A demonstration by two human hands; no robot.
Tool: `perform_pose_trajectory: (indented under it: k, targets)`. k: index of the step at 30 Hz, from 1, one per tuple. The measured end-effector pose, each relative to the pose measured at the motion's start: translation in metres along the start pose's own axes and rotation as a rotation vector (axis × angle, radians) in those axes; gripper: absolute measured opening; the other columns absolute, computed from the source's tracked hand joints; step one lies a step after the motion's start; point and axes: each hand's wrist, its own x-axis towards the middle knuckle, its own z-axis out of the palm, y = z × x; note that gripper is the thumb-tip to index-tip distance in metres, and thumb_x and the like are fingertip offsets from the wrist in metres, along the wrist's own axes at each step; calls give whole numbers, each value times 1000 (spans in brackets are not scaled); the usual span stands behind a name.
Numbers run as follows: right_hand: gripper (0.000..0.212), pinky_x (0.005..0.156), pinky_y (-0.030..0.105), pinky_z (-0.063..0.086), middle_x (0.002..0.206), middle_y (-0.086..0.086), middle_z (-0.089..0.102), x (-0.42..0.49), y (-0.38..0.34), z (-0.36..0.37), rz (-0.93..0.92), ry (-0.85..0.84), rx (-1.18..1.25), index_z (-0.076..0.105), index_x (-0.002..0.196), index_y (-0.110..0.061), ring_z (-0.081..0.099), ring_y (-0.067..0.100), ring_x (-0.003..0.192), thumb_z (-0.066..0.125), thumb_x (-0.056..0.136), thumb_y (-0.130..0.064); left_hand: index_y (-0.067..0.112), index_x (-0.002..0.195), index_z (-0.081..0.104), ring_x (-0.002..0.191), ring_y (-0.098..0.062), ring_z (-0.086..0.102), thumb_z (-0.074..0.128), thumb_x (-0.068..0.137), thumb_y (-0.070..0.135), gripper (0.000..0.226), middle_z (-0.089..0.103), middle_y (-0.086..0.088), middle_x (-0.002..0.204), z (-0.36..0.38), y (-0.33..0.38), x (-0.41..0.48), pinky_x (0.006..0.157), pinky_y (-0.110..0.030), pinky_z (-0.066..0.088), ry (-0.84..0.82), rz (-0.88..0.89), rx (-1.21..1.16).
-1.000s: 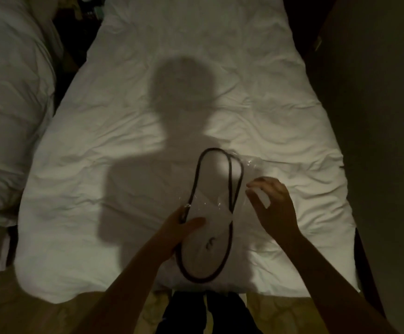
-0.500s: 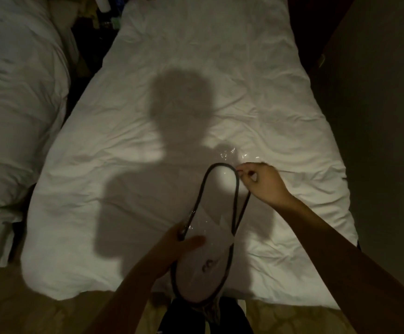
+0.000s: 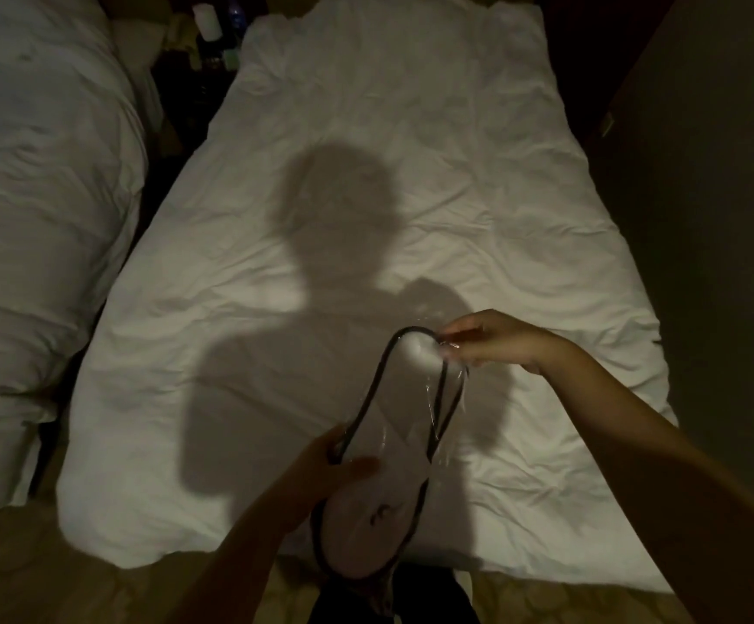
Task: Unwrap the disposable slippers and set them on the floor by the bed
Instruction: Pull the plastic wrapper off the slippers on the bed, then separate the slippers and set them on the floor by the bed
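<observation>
slippers (image 3: 384,479) in clear wrap (image 3: 449,398), held over bed (image 3: 276,353) foot at 6 o'clock | left hand (image 3: 334,461) grip clamped on slippers' left edge | right hand (image 3: 487,342) at 1 o'clock of them, fingers pinched on wrap at far tip

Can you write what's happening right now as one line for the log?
step: unwrapping | left hand: grips slippers | right hand: pinches plastic wrap at far end | above bed
</observation>
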Motion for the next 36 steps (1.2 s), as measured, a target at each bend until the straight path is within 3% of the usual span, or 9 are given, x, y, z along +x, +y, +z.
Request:
perform_pose_trajectory:
  k: [4, 7, 9, 13, 18, 21, 27, 33, 36]
  targets:
    - [21, 69, 26, 45, 80, -1, 68, 6, -1, 3, 37, 86, -60, 73, 85, -18, 60, 12, 75, 79, 72, -32, 29, 116, 65, 101, -22, 71, 81, 70, 26, 49, 75, -3, 110, 2, 1, 1, 79, -35, 59, -57, 10, -19]
    - [18, 82, 30, 50, 84, 3, 72, 8, -6, -17, -172, 418, 496, 73, 88, -12, 66, 15, 83, 78, 74, -21, 28, 120, 61, 92, -22, 73, 78, 75, 19, 49, 76, -2, 105, 2, 3, 1, 69, -37, 61, -59, -3, -81]
    - [19, 70, 26, 57, 83, 2, 75, 7, -7, -27, -161, 435, 792, 72, 92, -16, 69, 17, 77, 77, 76, -25, 32, 114, 61, 77, -20, 72, 75, 76, 20, 42, 76, -4, 92, 3, 9, 2, 62, -37, 58, -51, 3, -76]
    - [15, 40, 20, 44, 63, 0, 63, 5, -12, -8, 23, 382, 682, 66, 80, -14, 54, 12, 48, 78, 76, -21, 32, 107, 61, 72, -22, 72, 71, 79, 17, 34, 77, -2, 83, 8, 18, 12, 60, -36, 56, -47, 18, -62]
    - [28, 80, 32, 58, 107, 4, 71, -16, -35, -63, -381, 816, 1094, 62, 115, -12, 70, 19, 95, 63, 87, -8, 23, 111, 62, 63, -25, 71, 52, 90, 2, 31, 78, -8, 87, 0, 0, 32, 57, -30, 54, 16, -114, -92]
    - [49, 89, 35, 56, 124, 4, 66, -39, -41, -92, -441, 938, 1070, 51, 131, -14, 66, 19, 109, 67, 85, -12, 14, 112, 63, 55, -21, 70, 60, 86, 2, 29, 77, -4, 73, 0, -7, 53, 52, -26, 54, 113, -201, -71]
    - [33, 81, 35, 58, 110, -1, 72, -54, -12, -86, -288, 870, 961, 58, 116, -20, 71, 16, 97, 67, 85, -12, 9, 108, 60, 41, -15, 65, 60, 86, 2, 23, 69, -8, 74, 18, 2, 102, 45, -20, 51, 163, -258, -76]
    - [49, 89, 42, 55, 122, 4, 67, -70, 22, -74, -231, 920, 1106, 51, 132, -18, 67, 21, 107, 66, 85, -17, 9, 78, 59, 30, -9, 59, 56, 90, 5, 13, 61, -9, 67, 6, -2, 133, 45, -23, 48, 359, -294, 50]
    - [50, 79, 38, 57, 118, 2, 69, -80, 36, -62, -168, 943, 1116, 51, 131, -20, 70, 18, 100, 67, 84, -19, 3, 85, 59, 30, -11, 60, 60, 88, 5, 4, 61, -11, 66, 2, -11, 146, 39, -21, 47, 377, -306, 19]
